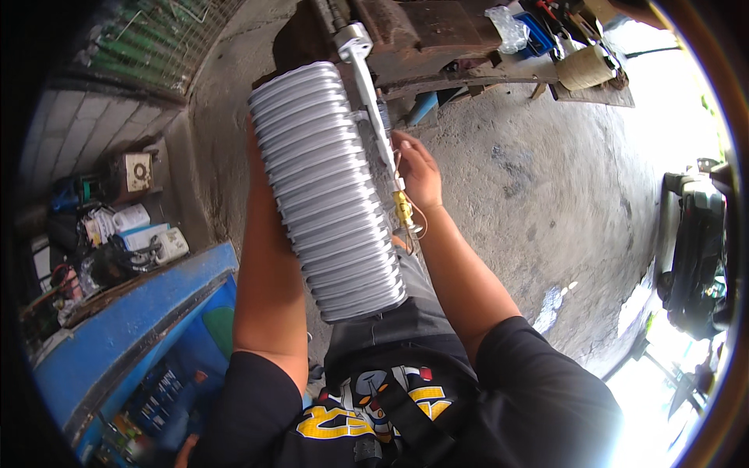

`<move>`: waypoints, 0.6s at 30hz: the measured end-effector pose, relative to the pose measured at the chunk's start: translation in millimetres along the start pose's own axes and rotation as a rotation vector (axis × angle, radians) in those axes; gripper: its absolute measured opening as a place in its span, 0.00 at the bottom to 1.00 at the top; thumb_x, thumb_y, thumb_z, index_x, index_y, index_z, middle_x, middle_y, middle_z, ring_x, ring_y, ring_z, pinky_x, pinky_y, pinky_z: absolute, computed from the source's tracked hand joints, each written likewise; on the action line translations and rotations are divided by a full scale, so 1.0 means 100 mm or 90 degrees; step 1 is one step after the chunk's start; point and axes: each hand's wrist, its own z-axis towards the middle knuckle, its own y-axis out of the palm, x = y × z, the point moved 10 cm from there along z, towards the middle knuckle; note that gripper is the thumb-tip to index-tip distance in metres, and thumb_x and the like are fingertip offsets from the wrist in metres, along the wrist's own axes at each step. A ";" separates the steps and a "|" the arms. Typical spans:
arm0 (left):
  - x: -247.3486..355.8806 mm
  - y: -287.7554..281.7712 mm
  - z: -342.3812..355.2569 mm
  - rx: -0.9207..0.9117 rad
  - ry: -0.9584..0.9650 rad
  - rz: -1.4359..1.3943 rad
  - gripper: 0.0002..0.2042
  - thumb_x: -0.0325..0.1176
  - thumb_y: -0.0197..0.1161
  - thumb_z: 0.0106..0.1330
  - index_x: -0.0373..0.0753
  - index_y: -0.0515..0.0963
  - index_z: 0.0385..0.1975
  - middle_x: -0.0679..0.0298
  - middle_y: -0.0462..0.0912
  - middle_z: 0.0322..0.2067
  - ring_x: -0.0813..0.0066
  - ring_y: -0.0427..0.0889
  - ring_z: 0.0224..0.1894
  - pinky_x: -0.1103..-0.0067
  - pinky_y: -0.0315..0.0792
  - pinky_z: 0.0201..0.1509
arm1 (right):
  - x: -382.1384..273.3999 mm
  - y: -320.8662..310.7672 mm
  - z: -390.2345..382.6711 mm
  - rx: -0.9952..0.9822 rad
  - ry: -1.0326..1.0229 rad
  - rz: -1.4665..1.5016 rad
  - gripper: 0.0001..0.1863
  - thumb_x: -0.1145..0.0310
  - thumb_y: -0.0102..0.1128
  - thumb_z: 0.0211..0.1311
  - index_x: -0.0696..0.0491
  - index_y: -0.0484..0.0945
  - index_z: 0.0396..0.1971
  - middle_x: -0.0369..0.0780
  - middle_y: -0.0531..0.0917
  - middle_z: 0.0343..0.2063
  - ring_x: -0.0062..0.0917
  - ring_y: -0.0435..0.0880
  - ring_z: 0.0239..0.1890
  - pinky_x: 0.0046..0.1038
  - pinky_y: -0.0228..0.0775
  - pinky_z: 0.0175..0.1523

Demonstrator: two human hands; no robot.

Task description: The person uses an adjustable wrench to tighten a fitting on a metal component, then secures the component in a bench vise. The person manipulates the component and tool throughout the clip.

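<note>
A ribbed silver evaporator coil (331,187) is held up in front of my body, tilted with its top toward the bench. Along its right side runs an aluminium pipe (367,90) with a round fitting at the top. A brass expansion valve (402,209) with a thin looped copper tube hangs at the pipe's lower end. My left hand (253,148) supports the coil from its left side; its fingers are hidden behind the fins. On the other side, my right hand (419,170) is closed with curled fingers at the pipe, just above the valve.
A rusty metal bench (437,39) stands ahead, with a blue tray (534,35) and a twine spool (585,67) at its right. To the left, a blue cabinet (148,304) sits below a cluttered ledge. Concrete floor (530,203) spreads right, toward a dark vehicle-like shape (694,249).
</note>
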 end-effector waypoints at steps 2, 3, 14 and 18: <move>0.07 -0.03 -0.13 -0.002 -0.010 -0.015 0.31 0.66 0.51 0.84 0.39 0.83 0.55 0.59 0.86 0.50 0.69 0.85 0.49 0.68 0.81 0.58 | 0.32 0.13 0.07 -0.066 0.154 0.166 0.24 0.61 0.49 0.87 0.63 0.80 0.68 0.46 0.86 0.63 0.33 0.87 0.61 0.36 0.77 0.71; 0.09 -0.07 -0.21 0.001 -0.017 -0.024 0.32 0.66 0.51 0.84 0.39 0.83 0.55 0.59 0.86 0.50 0.69 0.85 0.49 0.68 0.81 0.58 | 0.39 0.21 0.17 -0.093 0.187 0.181 0.24 0.61 0.48 0.87 0.62 0.80 0.68 0.45 0.87 0.61 0.31 0.88 0.60 0.34 0.77 0.70; 0.07 -0.55 -0.90 0.065 -0.073 -0.068 0.33 0.65 0.51 0.83 0.35 0.83 0.56 0.56 0.87 0.50 0.65 0.87 0.50 0.65 0.83 0.57 | 0.89 0.54 0.84 -0.156 0.171 0.340 0.36 0.40 0.56 0.78 0.60 0.80 0.65 0.46 0.89 0.53 0.37 0.85 0.60 0.41 0.76 0.70; 0.08 -0.57 -0.93 0.067 -0.071 -0.081 0.34 0.65 0.51 0.83 0.34 0.83 0.56 0.55 0.88 0.51 0.64 0.87 0.50 0.64 0.84 0.57 | 0.98 0.64 0.92 -0.193 0.214 0.439 0.39 0.43 0.65 0.71 0.63 0.79 0.65 0.52 0.88 0.56 0.42 0.89 0.57 0.41 0.81 0.66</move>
